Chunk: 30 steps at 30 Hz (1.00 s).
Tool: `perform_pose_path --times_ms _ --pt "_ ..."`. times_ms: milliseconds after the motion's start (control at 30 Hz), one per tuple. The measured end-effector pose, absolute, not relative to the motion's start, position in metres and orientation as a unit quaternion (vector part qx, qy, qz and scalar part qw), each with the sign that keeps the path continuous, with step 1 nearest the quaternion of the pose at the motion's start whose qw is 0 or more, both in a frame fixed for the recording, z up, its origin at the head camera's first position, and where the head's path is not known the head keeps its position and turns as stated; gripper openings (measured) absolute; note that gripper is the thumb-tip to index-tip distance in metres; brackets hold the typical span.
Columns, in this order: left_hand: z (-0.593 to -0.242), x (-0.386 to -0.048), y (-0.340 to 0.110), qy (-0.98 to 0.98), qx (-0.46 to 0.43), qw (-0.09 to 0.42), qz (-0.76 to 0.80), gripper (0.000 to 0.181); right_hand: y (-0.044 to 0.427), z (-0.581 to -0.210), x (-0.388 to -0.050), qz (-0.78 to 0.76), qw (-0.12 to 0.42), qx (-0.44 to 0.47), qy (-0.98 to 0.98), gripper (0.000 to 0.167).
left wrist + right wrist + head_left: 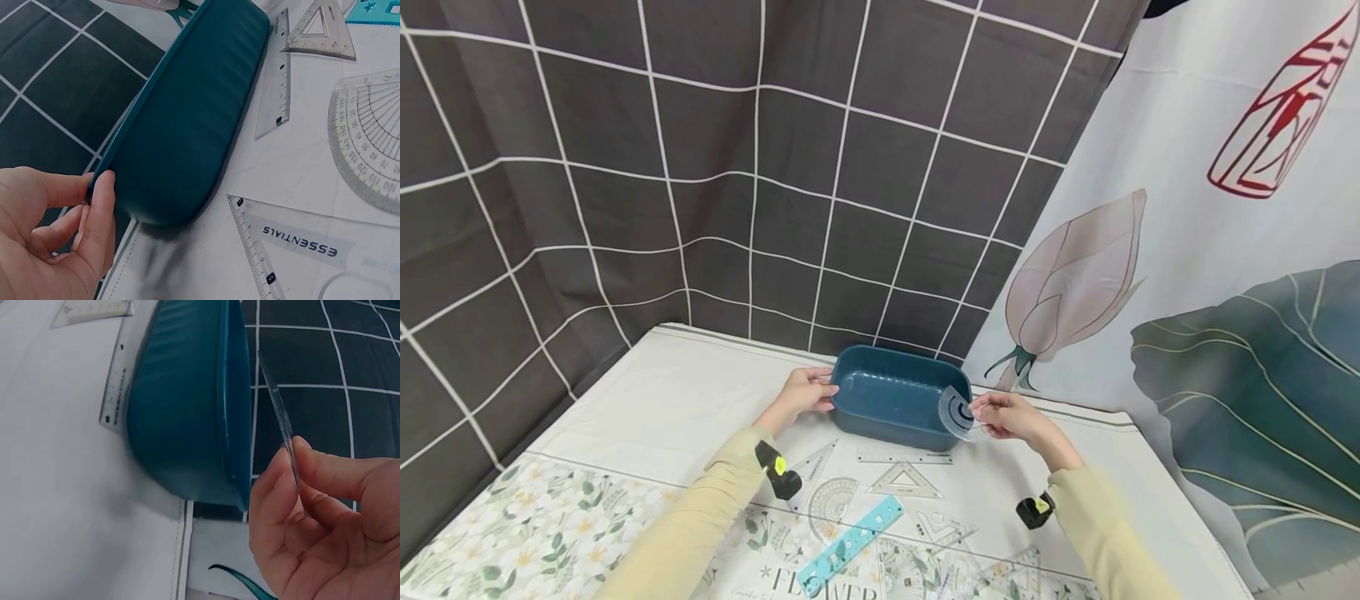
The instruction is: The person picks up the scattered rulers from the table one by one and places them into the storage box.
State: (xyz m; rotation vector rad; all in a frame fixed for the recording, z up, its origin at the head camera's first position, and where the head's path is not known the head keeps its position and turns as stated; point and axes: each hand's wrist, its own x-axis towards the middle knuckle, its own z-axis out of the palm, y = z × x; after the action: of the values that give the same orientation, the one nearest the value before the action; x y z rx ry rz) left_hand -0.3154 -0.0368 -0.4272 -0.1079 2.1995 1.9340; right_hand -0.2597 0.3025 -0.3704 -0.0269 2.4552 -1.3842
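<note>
A deep teal plastic basin (891, 431) stands upright near the table's back edge. My left hand (805, 390) holds its left end; in the left wrist view thumb and fingers pinch the basin's rim (134, 115). Beyond the opposite end, my right hand (1009, 417) pinches a clear protractor (955, 415) between thumb and fingers. In the head view the protractor overlaps the basin's right end. From the right wrist it appears edge-on, a thin strip (279, 412) held above the rim and apart from it.
In front of the basin lie a clear ruler (906, 457), clear set squares (904, 481), a large protractor (832, 502) and a turquoise ruler (852, 543), with several more clear pieces nearer. A dark gridded curtain (715, 208) hangs behind; a flower-printed cloth (1067, 283) hangs at right.
</note>
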Motion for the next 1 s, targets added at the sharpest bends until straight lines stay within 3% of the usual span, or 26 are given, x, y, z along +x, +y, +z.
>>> perform_pose_path --times_ms 567,1000 --pt "-0.427 -0.316 -0.037 0.736 -0.045 0.108 0.667 0.048 0.272 -0.368 -0.29 -0.509 0.178 0.002 0.842 0.025" --pt "-0.428 -0.318 -0.038 0.73 -0.047 0.112 0.673 0.048 0.253 -0.381 -0.31 -0.513 0.157 0.026 0.843 0.027"
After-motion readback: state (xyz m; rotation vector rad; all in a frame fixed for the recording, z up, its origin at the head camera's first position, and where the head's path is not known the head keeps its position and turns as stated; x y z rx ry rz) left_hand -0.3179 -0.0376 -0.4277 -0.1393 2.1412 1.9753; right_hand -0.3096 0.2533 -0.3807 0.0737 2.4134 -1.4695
